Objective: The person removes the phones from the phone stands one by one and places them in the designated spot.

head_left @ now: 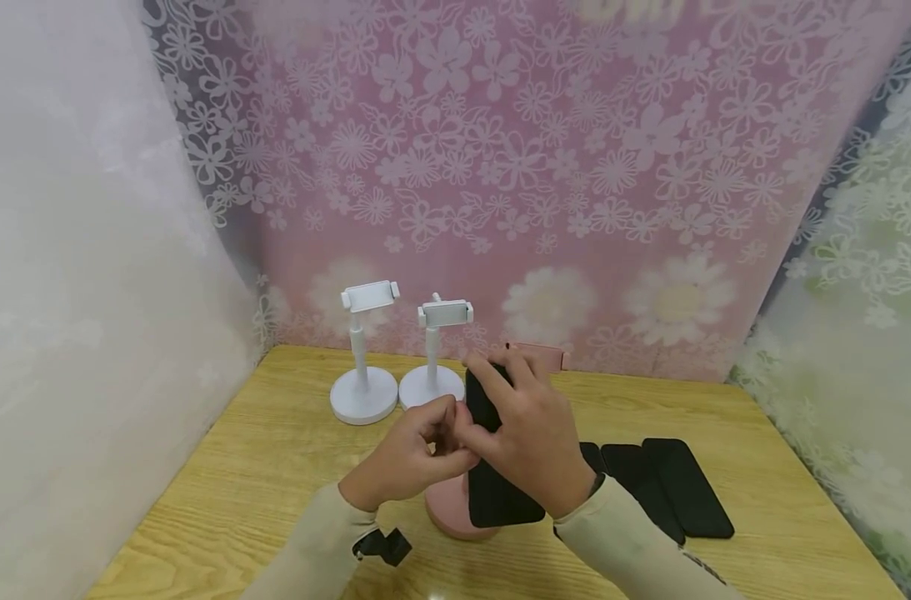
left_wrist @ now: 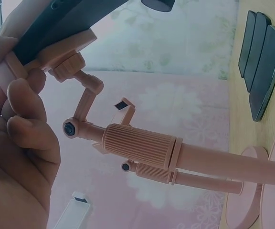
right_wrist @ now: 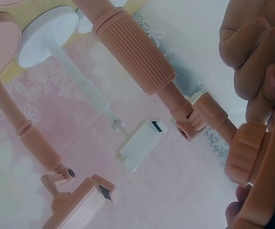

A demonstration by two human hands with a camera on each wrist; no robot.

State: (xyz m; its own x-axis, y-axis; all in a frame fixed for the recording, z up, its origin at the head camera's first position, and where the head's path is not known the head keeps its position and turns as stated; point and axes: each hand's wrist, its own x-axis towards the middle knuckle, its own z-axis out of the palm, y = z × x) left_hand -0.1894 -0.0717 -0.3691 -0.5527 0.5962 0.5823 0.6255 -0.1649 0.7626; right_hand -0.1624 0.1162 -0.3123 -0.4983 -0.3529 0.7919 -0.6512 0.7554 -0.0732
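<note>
A black phone (head_left: 503, 496) stands tilted against the clamp of a pink phone stand, whose round base (head_left: 455, 508) shows below it in the head view. My right hand (head_left: 533, 425) grips the phone, fingers over its upper part and thumb across its face. My left hand (head_left: 413, 454) pinches the end of the pink clamp (left_wrist: 8, 71) at the phone's edge, in the left wrist view. Under the clamp, a jointed arm (left_wrist: 85, 105) leads to the ribbed pink pole (left_wrist: 137, 145). In the head view the phone and right hand hide most of this stand.
Two white phone stands (head_left: 363, 396) (head_left: 430, 375) stand at the back left, their clamps raised. A second pink stand (right_wrist: 42, 148) is behind the right hand. Several black phones (head_left: 688, 487) lie overlapping at the right of the wooden table (head_left: 252, 467). Floral cloth (head_left: 455, 167) hangs behind.
</note>
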